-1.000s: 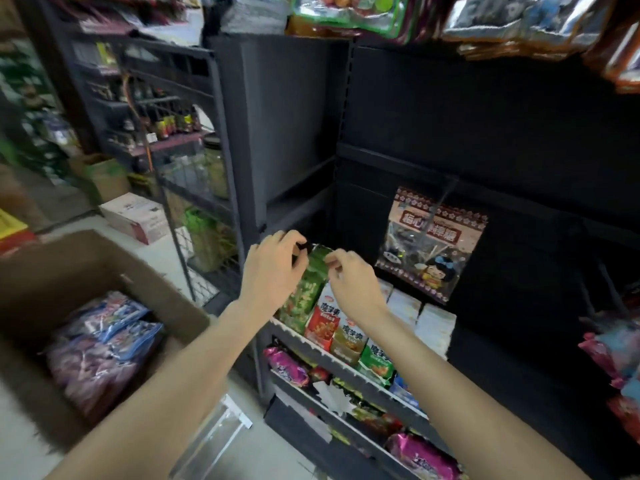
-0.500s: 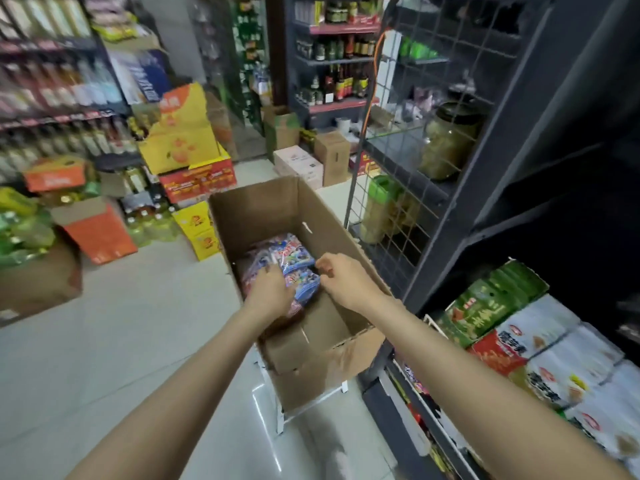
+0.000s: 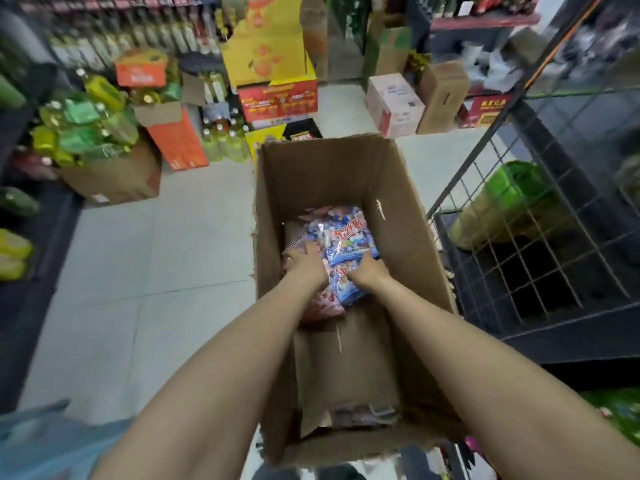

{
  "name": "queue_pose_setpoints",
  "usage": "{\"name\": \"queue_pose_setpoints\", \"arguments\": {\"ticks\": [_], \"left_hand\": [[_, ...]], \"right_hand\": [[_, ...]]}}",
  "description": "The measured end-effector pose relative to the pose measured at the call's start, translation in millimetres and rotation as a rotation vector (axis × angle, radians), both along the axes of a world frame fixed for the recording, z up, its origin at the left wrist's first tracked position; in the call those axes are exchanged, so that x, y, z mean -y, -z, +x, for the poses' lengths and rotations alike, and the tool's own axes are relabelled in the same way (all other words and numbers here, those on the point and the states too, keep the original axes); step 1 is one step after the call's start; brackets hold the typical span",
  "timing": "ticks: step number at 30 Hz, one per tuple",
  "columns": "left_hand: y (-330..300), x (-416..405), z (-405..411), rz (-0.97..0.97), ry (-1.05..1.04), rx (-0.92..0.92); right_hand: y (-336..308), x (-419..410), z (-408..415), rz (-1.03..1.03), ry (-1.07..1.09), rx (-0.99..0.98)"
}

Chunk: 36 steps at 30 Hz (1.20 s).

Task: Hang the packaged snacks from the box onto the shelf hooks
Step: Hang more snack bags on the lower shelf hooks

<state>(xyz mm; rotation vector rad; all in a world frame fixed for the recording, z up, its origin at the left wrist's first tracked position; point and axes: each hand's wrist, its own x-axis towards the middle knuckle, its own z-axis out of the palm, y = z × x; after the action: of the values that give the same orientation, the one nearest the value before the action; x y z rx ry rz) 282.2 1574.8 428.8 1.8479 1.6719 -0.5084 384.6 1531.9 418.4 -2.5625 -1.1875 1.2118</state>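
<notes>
Cardboard box [image 3: 408, 216], tall and open at the top, stands on the pale tiled floor [image 3: 156, 265] right below the person, and both bare arms reach down into it. Inside, toward its far end, lies a small heap of packaged snacks [image 3: 346, 237], glossy blue-and-white bags with a reddish one showing underneath at the left. The left hand [image 3: 306, 265] rests on the left side of the heap, fingers laid over the bags; whether they curl around one I cannot tell from here. The right hand [image 3: 369, 271] sits on the near edge of the blue bag, fingers bent down onto the wrapper as if gripping it. The near half of the box floor shows bare cardboard. To the right, just beside the box, a black wire-grid rack [image 3: 540, 244] holds a green-topped jar [image 3: 512, 199]. Beyond the box stand cartons and bottles of yellow oil [image 3: 221, 143].
</notes>
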Motion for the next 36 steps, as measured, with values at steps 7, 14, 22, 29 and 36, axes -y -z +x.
{"name": "queue_pose_setpoints", "arguments": {"ticks": [7, 14, 22, 29, 36], "left_hand": [[20.8, -13.4, -0.2, -0.173, -0.069, 0.018], [20.3, -7.1, -6.8, -0.171, -0.04, 0.085], [25.1, 20.6, -13.3, -0.11, -0.071, 0.085], [26.9, 22.7, -16.4, -0.132, -0.038, 0.084], [14.1, 17.2, -13.4, -0.161, -0.082, 0.056]], "right_hand": [[39.6, -6.7, 4.4, 0.008, 0.175, -0.015], [38.2, 3.7, 3.7, 0.03, 0.107, 0.029], [49.5, 12.9, -10.2, -0.102, 0.211, 0.006], [64.1, 16.0, -5.5, 0.156, 0.69, -0.375], [29.9, 9.9, -2.0, 0.183, 0.688, -0.391]]}}
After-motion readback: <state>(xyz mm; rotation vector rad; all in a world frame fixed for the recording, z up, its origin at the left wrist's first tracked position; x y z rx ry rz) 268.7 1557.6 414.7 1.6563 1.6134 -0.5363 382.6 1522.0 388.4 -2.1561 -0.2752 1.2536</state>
